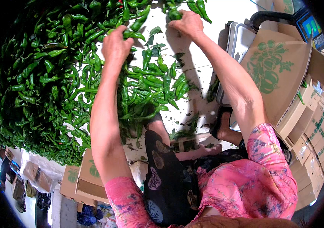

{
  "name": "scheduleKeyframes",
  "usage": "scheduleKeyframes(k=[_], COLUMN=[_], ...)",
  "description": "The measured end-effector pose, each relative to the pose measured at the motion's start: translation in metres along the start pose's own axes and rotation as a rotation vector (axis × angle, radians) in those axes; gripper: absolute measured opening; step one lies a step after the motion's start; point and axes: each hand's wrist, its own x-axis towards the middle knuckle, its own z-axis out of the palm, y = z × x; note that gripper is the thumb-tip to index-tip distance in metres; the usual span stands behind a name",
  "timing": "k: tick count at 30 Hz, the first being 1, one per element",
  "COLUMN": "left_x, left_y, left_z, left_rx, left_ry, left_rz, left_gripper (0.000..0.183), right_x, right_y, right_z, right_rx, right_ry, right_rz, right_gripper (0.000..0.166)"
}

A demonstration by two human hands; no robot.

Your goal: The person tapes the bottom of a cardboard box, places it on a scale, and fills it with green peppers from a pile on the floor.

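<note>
My left hand (115, 44) is over the edge of a big heap of green peppers (48, 68). A green pepper (135, 35) sticks out between its thumb and fingers. Farther right, my right hand (189, 25) grips green peppers (174, 13) above the white floor; its fingertips are partly hidden. Between my forearms a smaller group of green peppers (150, 81) lies loose, with torn leaves (154, 42) among them. Two more peppers (200, 8) rest just beyond my right hand.
A printed cardboard box (267, 62) stands at my right, beside a scale with a metal platform (237, 40) and a lit display (311, 27). Cardboard boxes (315, 145) are stacked behind it. Another box (89, 176) is at lower left. My knee (157, 159) is close to the peppers.
</note>
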Motion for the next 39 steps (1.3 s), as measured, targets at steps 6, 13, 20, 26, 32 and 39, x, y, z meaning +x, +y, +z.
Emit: scheduleKeyframes(k=[6,13,20,26,32,39], left_x=[-0.011,-0.089,-0.172,-0.187,-0.125,-0.115], left_y=[0.043,0.152,0.343,0.451,0.266,0.022], left_z=[-0.042,-0.094,-0.144,-0.111,-0.131,0.000], left_rx=[-0.565,-1.166,-0.991,-0.866,-0.596,-0.283], left_ry=[-0.065,-0.206,-0.577,-0.702,-0.059,0.039], left_rz=[0.098,0.040,0.403,0.722,0.647,0.059], left_gripper=[0.054,0.044,0.045,0.060,0.043,0.030], right_x=[-0.044,-0.196,-0.321,-0.309,-0.370,-0.325], right_y=[-0.006,-0.080,-0.014,0.119,0.020,0.028], right_z=[-0.034,-0.202,-0.352,-0.379,-0.321,-0.096], right_rx=[0.793,1.280,1.326,0.947,0.219,0.308], right_ry=[-0.011,-0.001,0.546,0.538,0.527,-0.055], right_rz=[0.183,0.092,-0.053,0.130,-0.171,-0.300], right_gripper=[0.042,0.033,0.023,0.055,0.031,0.036])
